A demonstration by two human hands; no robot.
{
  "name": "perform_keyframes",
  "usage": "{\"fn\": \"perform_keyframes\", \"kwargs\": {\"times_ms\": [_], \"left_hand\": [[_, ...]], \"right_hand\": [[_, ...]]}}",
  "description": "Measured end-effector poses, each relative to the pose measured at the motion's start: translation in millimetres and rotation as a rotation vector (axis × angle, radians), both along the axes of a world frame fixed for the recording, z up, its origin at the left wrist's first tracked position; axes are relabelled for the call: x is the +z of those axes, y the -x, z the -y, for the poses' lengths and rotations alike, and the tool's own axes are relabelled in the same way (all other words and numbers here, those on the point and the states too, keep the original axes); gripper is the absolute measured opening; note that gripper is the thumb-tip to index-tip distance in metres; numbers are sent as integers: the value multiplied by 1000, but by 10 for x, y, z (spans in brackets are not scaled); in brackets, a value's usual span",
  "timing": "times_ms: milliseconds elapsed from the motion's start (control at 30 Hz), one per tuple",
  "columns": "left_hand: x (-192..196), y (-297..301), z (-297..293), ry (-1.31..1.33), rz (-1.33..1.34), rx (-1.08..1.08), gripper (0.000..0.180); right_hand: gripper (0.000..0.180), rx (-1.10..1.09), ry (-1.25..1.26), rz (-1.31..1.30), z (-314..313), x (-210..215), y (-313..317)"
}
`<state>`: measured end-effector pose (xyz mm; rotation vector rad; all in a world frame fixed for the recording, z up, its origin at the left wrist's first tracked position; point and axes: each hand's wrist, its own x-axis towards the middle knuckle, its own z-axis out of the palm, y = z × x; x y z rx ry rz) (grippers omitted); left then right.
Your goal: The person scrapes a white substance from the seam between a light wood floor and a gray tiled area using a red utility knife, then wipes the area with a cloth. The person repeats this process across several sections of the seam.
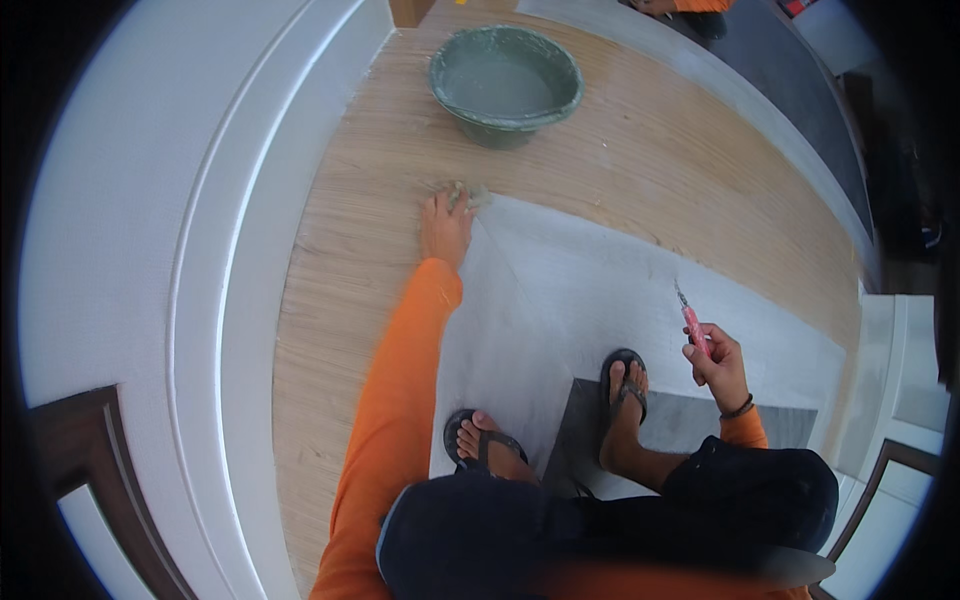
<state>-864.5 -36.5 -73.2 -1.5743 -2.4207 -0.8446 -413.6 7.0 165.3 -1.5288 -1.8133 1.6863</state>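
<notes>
My left hand presses a crumpled, pale greenish sponge or rag onto the wood-look floor, at the corner of a whitish-grey floor area. Whether it is sponge or cloth I cannot tell. Above the pale area, my right hand grips the pinkish-red handle of a small pointed tool. Its thin metal tip is smeared and points away from me. Beyond my left hand stands a green basin holding greyish water, with residue on its rim.
A white wall with a ledge runs along the left. My sandalled feet straddle the edge of a dark grey tile. At the far top right, another person's orange sleeve shows. A white panel stands on the right.
</notes>
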Motion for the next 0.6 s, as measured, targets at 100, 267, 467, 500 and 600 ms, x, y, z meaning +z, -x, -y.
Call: {"fn": "perform_keyframes", "kwargs": {"times_ms": [100,267,467,500,600], "left_hand": [[-19,53,105,57,37,-66,40],[-139,-213,1066,81,102,-69,44],[231,-1149,3400,216,257,90,53],[321,-1306,3675,195,246,141,51],[491,-1589,4078,205,324,238,43]], "right_hand": [[26,16,14,-15,-141,-125,187],[26,219,-44,26,-363,-269,688],[27,385,0,-48,-354,-512,1186],[28,409,31,-56,-323,-556,1204],[28,461,103,-55,-234,-656,1158]]}}
